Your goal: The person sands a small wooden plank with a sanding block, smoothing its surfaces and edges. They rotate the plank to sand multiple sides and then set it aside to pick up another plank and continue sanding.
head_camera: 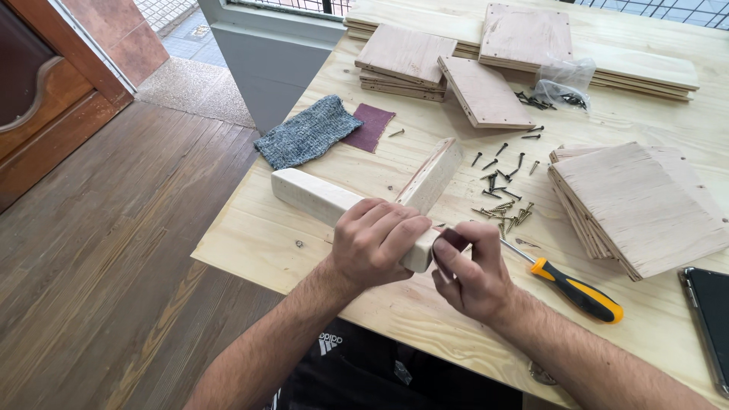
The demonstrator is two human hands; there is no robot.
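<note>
1. Left hand point(373, 241) lies palm-down over the near end of a pale square wooden post point(326, 201), fingers wrapped around it and clamped firmly.
2. Right hand point(469, 267) sits just beside the left, fingertips pinched together against the post's end face. Whether they pinch something small cannot be told.
3. The post lies flat on the surface point(425, 319). It runs from between the two hands away to the left, beyond the left hand.
4. A second wooden piece point(434, 173) slants off from just beyond the left knuckles. It touches or nearly touches the post.
5. Just right of the right hand: a screwdriver point(566, 282) with an orange-and-black handle, lying on the surface, its shaft pointing back toward the hand.
6. Beyond the right hand: loose dark screws point(503, 193), scattered.
7. Further right of the screwdriver: a stack of plywood squares point(642, 205).
8. Beyond the left hand: a grey knitted cloth point(307, 133) overlapping a maroon sheet of sandpaper point(372, 125).
9. Farthest: more plywood panels point(406, 57) and a clear bag of screws point(562, 87).
</note>
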